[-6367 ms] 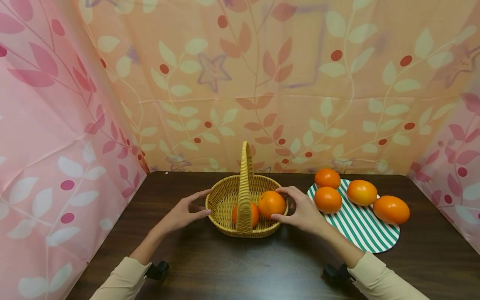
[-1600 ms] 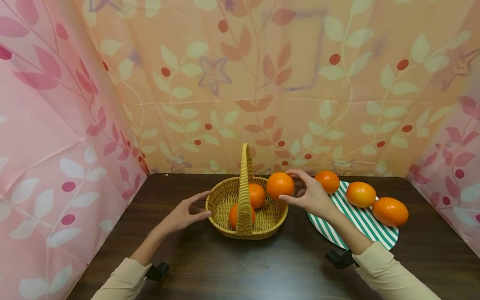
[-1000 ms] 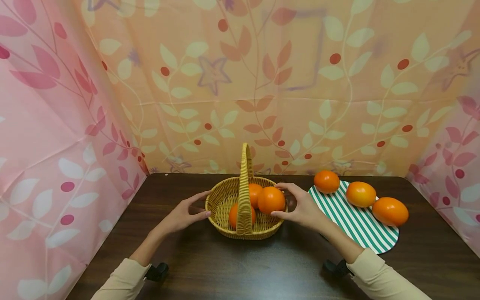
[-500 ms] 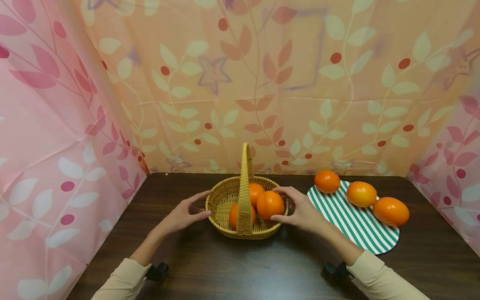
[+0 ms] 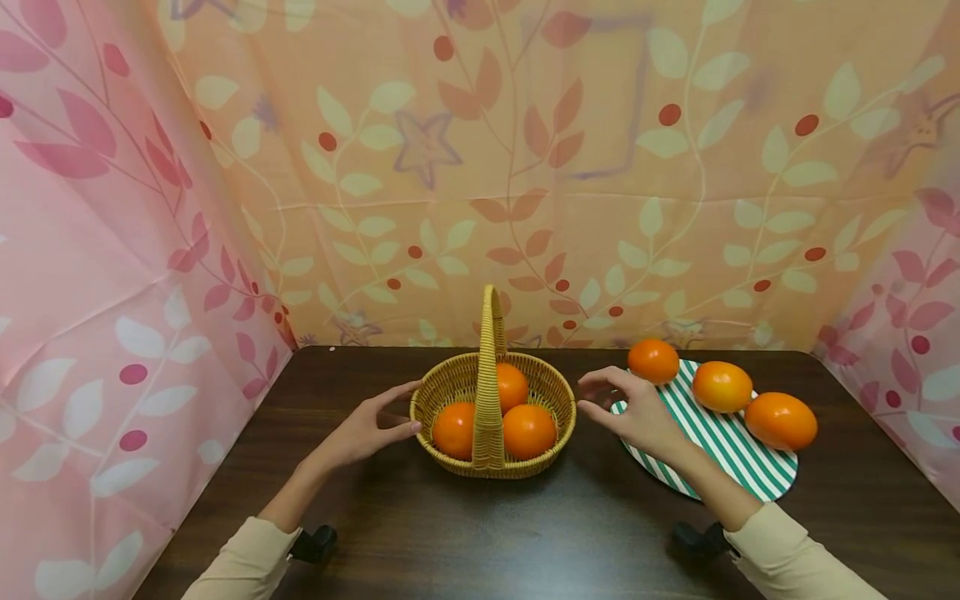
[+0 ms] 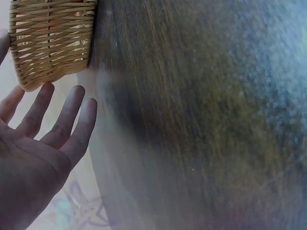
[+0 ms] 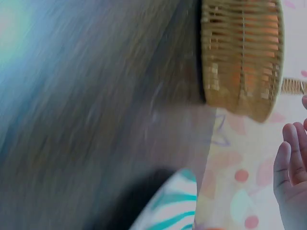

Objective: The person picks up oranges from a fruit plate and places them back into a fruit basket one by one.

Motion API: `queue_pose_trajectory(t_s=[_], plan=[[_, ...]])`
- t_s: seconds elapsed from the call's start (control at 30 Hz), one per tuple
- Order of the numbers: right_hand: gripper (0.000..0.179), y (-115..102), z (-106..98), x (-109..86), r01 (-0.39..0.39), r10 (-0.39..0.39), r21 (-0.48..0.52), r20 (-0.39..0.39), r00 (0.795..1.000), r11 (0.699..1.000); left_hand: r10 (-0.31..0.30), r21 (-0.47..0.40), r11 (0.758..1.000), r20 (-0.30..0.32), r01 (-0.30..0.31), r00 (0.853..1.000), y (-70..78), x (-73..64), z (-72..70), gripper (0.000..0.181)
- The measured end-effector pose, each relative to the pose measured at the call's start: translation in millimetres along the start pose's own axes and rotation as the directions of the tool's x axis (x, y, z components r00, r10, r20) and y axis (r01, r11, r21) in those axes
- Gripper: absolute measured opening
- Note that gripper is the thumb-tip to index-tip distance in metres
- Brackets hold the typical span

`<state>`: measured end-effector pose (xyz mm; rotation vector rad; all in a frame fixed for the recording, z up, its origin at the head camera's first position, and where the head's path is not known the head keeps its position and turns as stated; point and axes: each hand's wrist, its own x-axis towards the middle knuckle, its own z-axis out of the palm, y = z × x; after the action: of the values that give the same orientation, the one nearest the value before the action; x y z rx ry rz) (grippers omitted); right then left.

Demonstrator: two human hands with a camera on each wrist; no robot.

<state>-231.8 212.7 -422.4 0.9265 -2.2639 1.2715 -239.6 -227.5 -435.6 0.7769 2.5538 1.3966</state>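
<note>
Right hand [image 5: 641,415] moved just outside the basket [image 5: 444,388]; left hand [image 5: 363,431] touches its rim [image 5: 448,360].

The woven basket [image 5: 489,417] is straw yellow, the fruits [image 5: 529,432] in it plain orange. The mat [image 5: 742,458] has green and white stripes, the green perhaps nearer teal in the blurred right wrist view. Dark brown table [image 5: 480,542]; peach back cloth [image 5: 480,225] with cream and coral leaves, red dots and purple stars; cream sleeves [image 5: 240,558].
</note>
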Motion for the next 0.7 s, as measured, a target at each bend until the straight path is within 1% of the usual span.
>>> queue_pose_trajectory(t_s=[0.17, 0.37, 0.53, 0.7], plan=[[0.032, 4.5, -20.6, -7.1, -0.059, 0.059, -0.055, 0.001, 0.998, 0.997, 0.006, -0.012, 1.000, 0.002, -0.006, 1.000, -0.6, -0.5, -0.2, 0.068], [0.029, 6.6, -45.7, -15.6, -0.132, 0.132, -0.111, -0.004, 0.991, 0.985, 0.012, -0.019, 1.000, 0.002, -0.012, 1.000, -0.8, -0.6, -0.1, 0.069], [0.032, 7.0, -63.2, -23.5, -0.168, 0.171, -0.152, 0.010, 0.985, 0.974, 0.006, -0.014, 1.000, 0.001, -0.006, 1.000, -1.5, -0.5, 0.0, 0.069], [0.034, 7.5, -79.8, -32.6, -0.179, 0.186, -0.173, 0.020, 0.982, 0.968, 0.007, -0.011, 1.000, -0.002, -0.007, 1.000, -2.5, -1.3, 0.5, 0.069]])
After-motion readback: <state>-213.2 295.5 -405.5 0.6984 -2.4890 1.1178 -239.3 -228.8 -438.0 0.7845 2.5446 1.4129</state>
